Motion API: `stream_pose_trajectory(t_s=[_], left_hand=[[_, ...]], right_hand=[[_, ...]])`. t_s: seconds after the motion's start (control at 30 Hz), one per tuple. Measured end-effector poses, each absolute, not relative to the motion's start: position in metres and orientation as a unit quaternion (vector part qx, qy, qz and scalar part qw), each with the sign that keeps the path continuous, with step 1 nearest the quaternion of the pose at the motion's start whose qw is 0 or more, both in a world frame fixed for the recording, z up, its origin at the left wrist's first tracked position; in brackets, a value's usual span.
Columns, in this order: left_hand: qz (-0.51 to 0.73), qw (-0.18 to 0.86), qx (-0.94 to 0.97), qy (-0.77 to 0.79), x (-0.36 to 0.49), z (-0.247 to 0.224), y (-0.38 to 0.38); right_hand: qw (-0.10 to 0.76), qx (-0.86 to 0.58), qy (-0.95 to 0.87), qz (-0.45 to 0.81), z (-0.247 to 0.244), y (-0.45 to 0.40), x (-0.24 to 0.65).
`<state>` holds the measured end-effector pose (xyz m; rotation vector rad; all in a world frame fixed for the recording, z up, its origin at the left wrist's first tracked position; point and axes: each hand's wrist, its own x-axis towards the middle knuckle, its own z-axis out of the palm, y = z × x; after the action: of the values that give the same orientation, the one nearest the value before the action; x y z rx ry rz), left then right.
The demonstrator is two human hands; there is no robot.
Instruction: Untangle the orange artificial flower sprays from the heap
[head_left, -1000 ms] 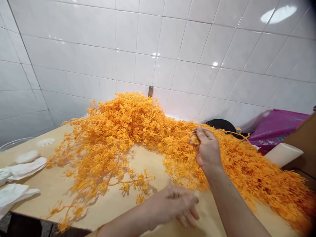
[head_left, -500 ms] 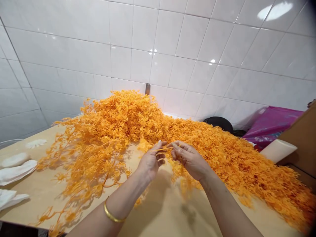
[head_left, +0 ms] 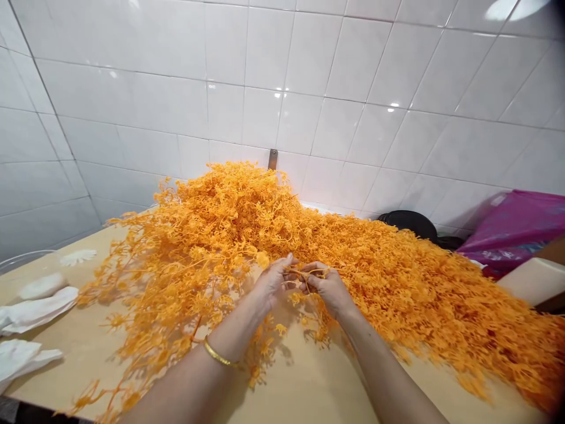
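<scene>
Near the middle of the view my left hand and my right hand are close together, fingertips nearly meeting. Both are closed on thin orange plastic stems that run between them. Small orange sprigs hang below my right hand, and more sprigs show beneath my left forearm. A tall heap of orange artificial sprigs lies behind my hands and spreads to the left. A gold bangle is on my left wrist.
A long orange pile stretches right. White cloths lie on the tan table at the left. Black round things, a purple bag and a pale block sit at the back right, by the tiled wall.
The view has shifted slightly. My right hand has turned and lowered a little, and the stems between my hands have shifted. Loose sprigs now show beneath my left forearm.
</scene>
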<state>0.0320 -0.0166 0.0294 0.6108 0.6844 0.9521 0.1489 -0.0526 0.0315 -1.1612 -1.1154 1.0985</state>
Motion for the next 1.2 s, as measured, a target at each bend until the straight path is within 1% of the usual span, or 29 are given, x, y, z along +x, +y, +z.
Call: stream_pose_trajectory(t_s=[0.1, 0.27, 0.37, 0.47, 0.53, 0.67, 0.77, 0.83, 0.93, 1.0, 1.1, 1.2], left_hand=[[0.451, 0.775, 0.297, 0.328, 0.025, 0.02, -0.009], [0.477, 0.8, 0.222, 0.289, 0.012, 0.019, 0.0], [0.492, 0.806, 0.196, 0.263, 0.01, 0.022, -0.005], [0.474, 0.817, 0.208, 0.255, 0.012, 0.022, -0.011], [0.468, 0.817, 0.207, 0.265, 0.014, 0.021, -0.011], [0.495, 0.798, 0.165, 0.301, 0.016, 0.016, -0.006], [0.495, 0.803, 0.164, 0.286, 0.015, 0.014, -0.004], [0.483, 0.814, 0.183, 0.266, 0.015, 0.015, -0.006], [0.43, 0.822, 0.268, 0.259, 0.016, 0.015, -0.011], [0.395, 0.805, 0.337, 0.286, 0.018, 0.014, -0.013], [0.38, 0.749, 0.419, 0.345, 0.022, 0.01, -0.015], [0.373, 0.726, 0.448, 0.364, 0.026, 0.005, -0.016]], right_hand=[[0.559, -0.502, -0.478, 0.455, 0.022, -0.05, 0.151], [0.534, -0.501, -0.457, 0.505, 0.012, -0.052, 0.158], [0.554, -0.482, -0.44, 0.518, 0.011, -0.052, 0.165], [0.568, -0.481, -0.428, 0.514, 0.01, -0.051, 0.17], [0.574, -0.481, -0.426, 0.508, 0.009, -0.052, 0.17], [0.595, -0.462, -0.409, 0.516, 0.01, -0.054, 0.167], [0.613, -0.446, -0.374, 0.535, 0.011, -0.054, 0.166], [0.625, -0.441, -0.35, 0.541, 0.012, -0.053, 0.168], [0.628, -0.435, -0.341, 0.548, 0.011, -0.052, 0.169], [0.611, -0.437, -0.36, 0.553, 0.01, -0.053, 0.167], [0.571, -0.45, -0.403, 0.556, 0.008, -0.055, 0.159], [0.544, -0.444, -0.442, 0.559, 0.006, -0.057, 0.151]])
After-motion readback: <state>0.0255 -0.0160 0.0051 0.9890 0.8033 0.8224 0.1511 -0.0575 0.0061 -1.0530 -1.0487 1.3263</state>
